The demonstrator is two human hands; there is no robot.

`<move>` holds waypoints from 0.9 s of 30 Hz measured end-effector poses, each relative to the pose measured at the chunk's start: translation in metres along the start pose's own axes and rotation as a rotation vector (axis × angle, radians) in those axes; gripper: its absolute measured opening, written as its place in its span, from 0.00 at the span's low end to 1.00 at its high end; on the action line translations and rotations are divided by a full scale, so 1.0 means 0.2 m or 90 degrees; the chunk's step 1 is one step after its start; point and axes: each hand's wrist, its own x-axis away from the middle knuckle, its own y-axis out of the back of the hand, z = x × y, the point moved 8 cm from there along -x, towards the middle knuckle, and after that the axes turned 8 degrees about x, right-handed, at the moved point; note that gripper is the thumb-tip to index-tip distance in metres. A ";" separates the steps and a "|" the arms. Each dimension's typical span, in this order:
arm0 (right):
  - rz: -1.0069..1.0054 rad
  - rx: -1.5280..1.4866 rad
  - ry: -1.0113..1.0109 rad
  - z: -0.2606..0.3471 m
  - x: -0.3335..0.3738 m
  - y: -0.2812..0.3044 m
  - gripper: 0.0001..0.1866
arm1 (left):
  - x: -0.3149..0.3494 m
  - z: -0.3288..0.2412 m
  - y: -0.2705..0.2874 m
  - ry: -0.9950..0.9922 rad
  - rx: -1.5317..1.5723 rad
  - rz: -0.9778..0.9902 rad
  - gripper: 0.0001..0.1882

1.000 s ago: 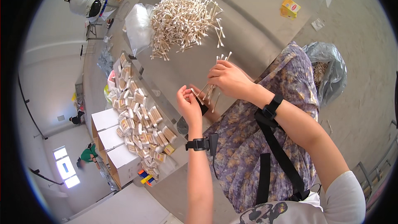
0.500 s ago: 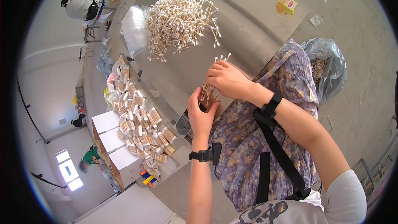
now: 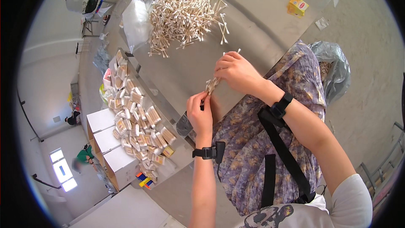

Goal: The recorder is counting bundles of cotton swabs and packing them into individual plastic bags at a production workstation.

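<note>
Between my hands is a small bundle of cotton swabs, slanting up from left to right. My right hand is closed round its upper part, and a white tip or two poke out past the fingers. At the lower end, my left hand pinches the swabs between thumb and fingertips. Beyond them on the grey table lies a big loose heap of cotton swabs, with a clear plastic bag against its left side.
Many packed swab bundles cover a side surface at left, beside white boxes. A yellow packet lies on the far right of the table. A grey plastic sack stands at right. Co-workers are in the left background.
My left hand has gone from spread around the swabs' lower ends to pinching them. My right hand has shifted slightly up and right, and the bundle now looks narrower.
</note>
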 end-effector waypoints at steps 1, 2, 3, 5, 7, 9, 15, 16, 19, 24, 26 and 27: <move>-0.034 -0.009 0.009 0.00 0.00 0.02 0.10 | 0.00 0.01 0.01 -0.009 -0.012 0.001 0.05; -0.032 -0.010 0.011 0.00 -0.01 0.02 0.10 | 0.00 0.02 0.02 -0.006 -0.013 -0.001 0.05; -0.029 -0.001 -0.001 -0.02 -0.01 0.04 0.11 | 0.00 0.02 0.03 -0.002 -0.010 -0.001 0.04; -0.025 0.007 -0.010 -0.03 -0.02 0.06 0.12 | 0.01 0.04 0.06 0.003 -0.009 -0.004 0.04; -0.043 0.060 -0.042 -0.09 -0.01 0.08 0.12 | 0.03 0.06 0.09 0.015 -0.037 -0.012 0.03; -0.052 0.068 -0.065 -0.12 -0.01 0.09 0.12 | 0.06 0.08 0.12 0.024 -0.036 -0.011 0.03; -0.048 0.061 -0.067 -0.07 -0.03 0.03 0.11 | 0.12 -0.04 0.08 -0.029 0.006 0.046 0.04; -0.024 0.037 -0.035 -0.02 -0.03 0.01 0.10 | 0.11 -0.09 0.05 -0.059 0.004 0.061 0.03; 0.035 -0.055 0.035 0.10 0.00 -0.04 0.11 | 0.08 -0.14 -0.02 -0.071 -0.016 0.078 0.06; -0.031 -0.041 0.036 0.08 0.00 0.01 0.11 | -0.01 -0.14 -0.04 -0.066 -0.037 0.033 0.14; -0.007 -0.026 0.027 0.05 0.01 0.02 0.13 | -0.01 -0.11 -0.05 -0.066 -0.030 0.043 0.13; -0.008 -0.026 0.027 0.04 0.00 0.02 0.13 | -0.02 -0.08 -0.05 -0.028 -0.004 0.055 0.13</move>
